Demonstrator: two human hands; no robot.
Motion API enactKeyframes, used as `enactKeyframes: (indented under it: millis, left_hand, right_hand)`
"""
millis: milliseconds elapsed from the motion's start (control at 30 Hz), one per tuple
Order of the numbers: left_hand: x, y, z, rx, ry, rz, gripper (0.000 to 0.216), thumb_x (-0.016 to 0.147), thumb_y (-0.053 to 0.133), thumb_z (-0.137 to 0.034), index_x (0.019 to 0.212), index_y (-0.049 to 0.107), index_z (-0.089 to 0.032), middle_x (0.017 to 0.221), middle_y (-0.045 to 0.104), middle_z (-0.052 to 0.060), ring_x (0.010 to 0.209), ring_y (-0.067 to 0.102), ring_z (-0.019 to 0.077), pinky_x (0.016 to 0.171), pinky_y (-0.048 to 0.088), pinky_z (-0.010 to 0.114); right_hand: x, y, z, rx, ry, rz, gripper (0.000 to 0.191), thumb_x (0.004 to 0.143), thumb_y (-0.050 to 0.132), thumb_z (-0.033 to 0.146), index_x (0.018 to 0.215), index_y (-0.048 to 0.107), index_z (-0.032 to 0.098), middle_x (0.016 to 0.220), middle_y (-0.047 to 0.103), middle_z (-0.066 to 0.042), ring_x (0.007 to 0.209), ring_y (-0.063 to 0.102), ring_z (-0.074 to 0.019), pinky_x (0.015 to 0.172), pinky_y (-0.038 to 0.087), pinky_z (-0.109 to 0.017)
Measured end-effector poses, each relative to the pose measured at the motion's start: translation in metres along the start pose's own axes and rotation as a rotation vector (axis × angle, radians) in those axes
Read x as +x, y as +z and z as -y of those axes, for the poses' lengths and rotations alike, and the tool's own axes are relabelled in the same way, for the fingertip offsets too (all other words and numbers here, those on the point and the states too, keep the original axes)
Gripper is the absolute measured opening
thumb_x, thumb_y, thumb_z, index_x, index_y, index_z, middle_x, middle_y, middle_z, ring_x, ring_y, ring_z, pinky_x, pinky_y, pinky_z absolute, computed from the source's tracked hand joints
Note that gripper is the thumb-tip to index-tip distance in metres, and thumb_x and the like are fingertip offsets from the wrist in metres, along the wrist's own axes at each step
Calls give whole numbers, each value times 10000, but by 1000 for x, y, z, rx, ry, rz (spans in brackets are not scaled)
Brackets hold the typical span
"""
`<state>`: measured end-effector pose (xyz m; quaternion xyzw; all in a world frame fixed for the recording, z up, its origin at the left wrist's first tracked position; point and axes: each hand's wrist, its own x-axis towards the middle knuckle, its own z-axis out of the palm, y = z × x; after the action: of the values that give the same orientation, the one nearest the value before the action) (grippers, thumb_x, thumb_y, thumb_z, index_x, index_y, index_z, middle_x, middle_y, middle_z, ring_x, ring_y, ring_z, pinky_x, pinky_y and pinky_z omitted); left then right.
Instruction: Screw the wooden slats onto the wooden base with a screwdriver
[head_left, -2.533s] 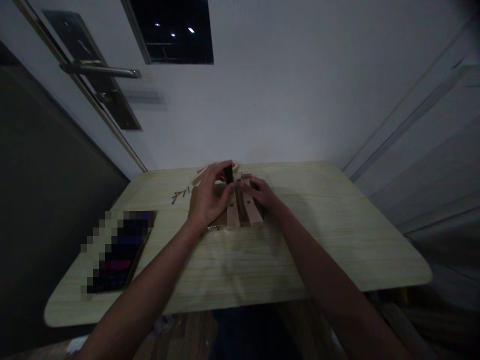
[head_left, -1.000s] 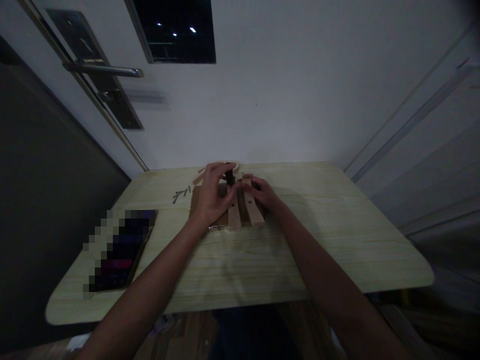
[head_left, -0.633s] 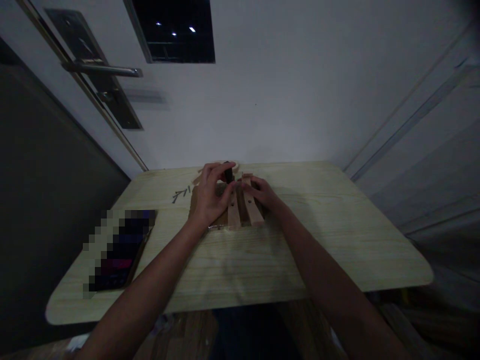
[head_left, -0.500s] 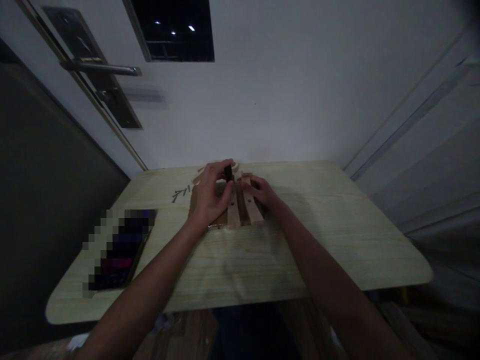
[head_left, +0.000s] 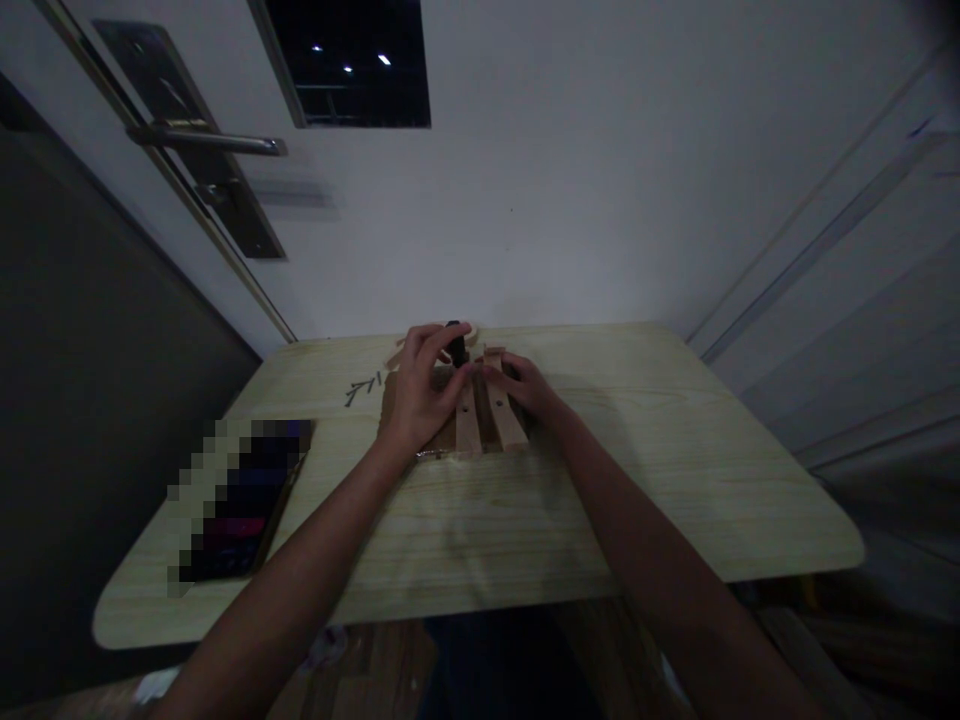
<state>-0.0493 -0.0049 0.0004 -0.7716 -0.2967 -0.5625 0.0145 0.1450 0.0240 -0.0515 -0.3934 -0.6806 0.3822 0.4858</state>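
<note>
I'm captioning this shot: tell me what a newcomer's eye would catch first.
Probably the left hand, around an upright black piece, and the right hand, at a pale wooden strip mid-picture. Next might come the dark-screened device on the left of the table, then the black window at upper left.

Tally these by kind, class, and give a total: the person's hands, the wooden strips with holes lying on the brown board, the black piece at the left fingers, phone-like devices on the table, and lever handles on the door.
Hands: 2 (left hand, right hand)
Wooden strips: 2
Black piece: 1
Phone-like device: 1
Lever handle: 1
Total: 7
</note>
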Motion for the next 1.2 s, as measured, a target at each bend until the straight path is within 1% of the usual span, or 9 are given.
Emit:
enactKeyframes:
  millis: [67, 233, 433, 567, 667, 800, 900, 1000, 1200]
  left_hand:
    - [0, 0, -1, -8, -11, 4, 382, 950, 649, -325, 1320, 564, -282, 1138, 566, 56, 966, 584, 174, 785, 601, 308]
    - [-1, -1, -2, -34, -5, 46, 410, 994, 560, -351, 1389, 505, -255, 1213, 571, 85, 1043, 594, 198, 852, 608, 362]
    - [-1, 0, 0, -101, -7, 55, 455, 1008, 516, -342, 1449, 442, -256, 1271, 578, 92, 1103, 605, 197, 890, 598, 343]
    - [-1, 1, 1, -116, -13, 60, 431, 981, 580, -350, 1396, 492, -271, 1252, 569, 79, 1078, 609, 188, 851, 607, 327]
    - [-2, 1, 3, -42, -27, 35, 434, 932, 673, -357, 1340, 548, -282, 1187, 571, 59, 1036, 608, 185, 825, 607, 320]
    - [-5, 1, 5, -13, -97, 31, 449, 915, 700, -330, 1342, 565, -301, 1128, 589, 37, 944, 616, 161, 811, 601, 301]
    - [-7, 2, 4, -86, -128, 47, 452, 936, 662, -323, 1369, 536, -314, 1209, 591, 45, 1000, 627, 162, 820, 612, 296]
    - [-8, 2, 3, -102, -118, 74, 467, 953, 627, -329, 1404, 506, -302, 1282, 594, 61, 1058, 632, 172, 845, 621, 313]
    - [-9, 0, 6, -117, -64, 103, 479, 989, 546, -330, 1460, 464, -289, 1352, 607, 84, 1141, 644, 209, 926, 601, 370]
  right_hand:
    - [0, 0, 0, 4, -1, -10, 480, 838, 676, 638, 958, 735, 177, 957, 738, -83, 872, 651, -223, 825, 513, -377]
    - [1, 1, -1, 4, -17, -25, 500, 826, 675, 659, 972, 739, 185, 945, 744, -76, 855, 651, -222, 810, 512, -379]
    - [1, 2, -3, 5, -4, -13, 516, 834, 665, 659, 1003, 741, 178, 968, 742, -87, 866, 652, -223, 812, 511, -381]
    - [0, 2, -2, 16, -5, 1, 534, 835, 662, 660, 1005, 737, 159, 968, 730, -99, 878, 654, -227, 812, 512, -376]
    - [0, 1, -1, 6, -8, 9, 520, 843, 653, 660, 993, 737, 170, 965, 728, -92, 882, 653, -226, 793, 514, -364]
    - [1, 0, -1, -16, -13, -7, 498, 843, 661, 645, 975, 735, 170, 945, 732, -79, 855, 646, -219, 794, 508, -366]
    - [1, 1, -2, -17, -16, -15, 472, 844, 668, 629, 957, 729, 174, 910, 722, -68, 819, 630, -207, 760, 499, -352]
    - [1, 1, -3, -3, -18, -12, 445, 848, 668, 616, 926, 718, 181, 864, 708, -56, 780, 613, -197, 726, 489, -343]
    - [0, 1, -3, 1, -6, -8, 433, 854, 669, 606, 949, 717, 186, 893, 715, -51, 794, 618, -195, 760, 491, -353]
